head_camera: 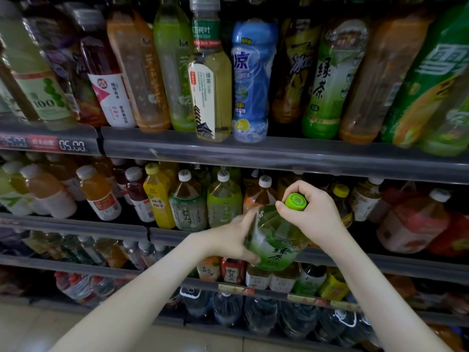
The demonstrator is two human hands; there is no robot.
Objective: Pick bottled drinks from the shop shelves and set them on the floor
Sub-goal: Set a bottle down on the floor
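Note:
A large green-tea bottle (275, 240) with a bright green cap (295, 201) is held in front of the second shelf, tilted with its cap up and to the right. My right hand (312, 217) grips the neck just under the cap. My left hand (232, 241) holds the bottle's left side, thumb low on the label and fingers against its shoulder. The bottle's base is hidden behind my left hand and the shelf rail.
The top shelf (279, 153) carries a row of tall tea and juice bottles. The second shelf (76, 224) holds several bottles with white and yellow caps. Lower shelves hold small bottles and clear water bottles (258, 316). Pale floor (38, 331) shows at the bottom left.

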